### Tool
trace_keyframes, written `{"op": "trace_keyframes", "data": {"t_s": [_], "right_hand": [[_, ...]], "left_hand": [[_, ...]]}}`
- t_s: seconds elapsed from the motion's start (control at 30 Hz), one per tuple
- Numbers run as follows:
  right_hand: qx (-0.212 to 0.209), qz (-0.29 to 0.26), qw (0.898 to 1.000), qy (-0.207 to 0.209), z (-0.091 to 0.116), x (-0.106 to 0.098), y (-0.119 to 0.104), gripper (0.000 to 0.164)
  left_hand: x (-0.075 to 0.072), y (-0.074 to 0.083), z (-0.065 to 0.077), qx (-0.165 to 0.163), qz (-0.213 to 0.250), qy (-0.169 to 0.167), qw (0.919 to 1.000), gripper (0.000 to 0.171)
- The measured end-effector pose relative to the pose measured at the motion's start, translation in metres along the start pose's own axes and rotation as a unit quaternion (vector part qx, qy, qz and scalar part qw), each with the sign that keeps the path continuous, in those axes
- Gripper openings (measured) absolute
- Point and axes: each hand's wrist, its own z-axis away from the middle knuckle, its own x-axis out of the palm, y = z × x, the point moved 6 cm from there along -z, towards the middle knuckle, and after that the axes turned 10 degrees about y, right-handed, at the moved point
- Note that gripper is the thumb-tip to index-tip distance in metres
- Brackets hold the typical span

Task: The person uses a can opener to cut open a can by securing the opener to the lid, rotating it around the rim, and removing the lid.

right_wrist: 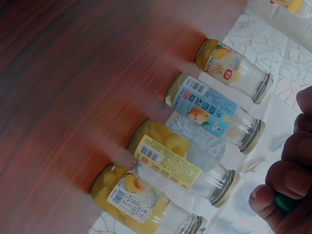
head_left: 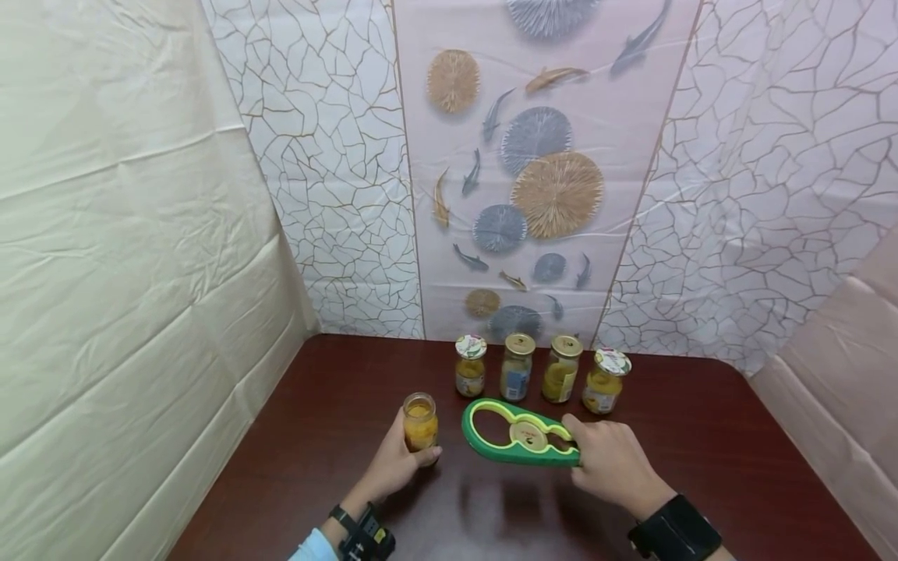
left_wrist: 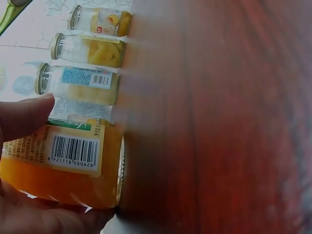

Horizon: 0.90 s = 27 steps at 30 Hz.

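Note:
My left hand (head_left: 394, 466) grips a lidless glass jar (head_left: 421, 428) of orange-yellow fruit, its open mouth facing up. A barcode label (left_wrist: 75, 151) shows on its side in the left wrist view, and its base is right at the tabletop. In my right hand (head_left: 616, 461) is the handle end of a green jar opener (head_left: 507, 455) with a yellow-green inner edge. A round gold lid (head_left: 528, 436) sits within the opener's toothed gap. The opener is held over the table, to the right of the jar. Only a bit of its green handle (right_wrist: 286, 202) shows in the right wrist view.
Several lidded fruit jars stand in a row at the back: a short one (head_left: 470, 368), two taller gold-lidded ones (head_left: 517, 372) (head_left: 561, 372), and another short one (head_left: 603, 383). The dark red-brown table (head_left: 337, 389) meets a patterned cloth (head_left: 351, 195) behind.

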Motion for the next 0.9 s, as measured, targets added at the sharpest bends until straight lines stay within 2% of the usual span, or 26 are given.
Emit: {"op": "trace_keyframes", "data": {"t_s": [0.17,0.33,0.9], "right_hand": [[0.003,-0.004,1.0,-0.004,0.001,0.001,0.0,0.036],[0.024,0.006,1.0,-0.019,0.004,0.0,0.005,0.037],[0.031,-0.004,0.999,-0.022,0.007,-0.002,0.008,0.035]], "left_hand": [[0.001,0.001,-0.004,-0.003,-0.002,0.001,1.0,0.086],[0.002,0.0,-0.007,-0.005,-0.008,-0.002,1.0,0.086],[0.0,0.003,-0.012,0.026,-0.035,-0.011,0.999,0.085]]}}
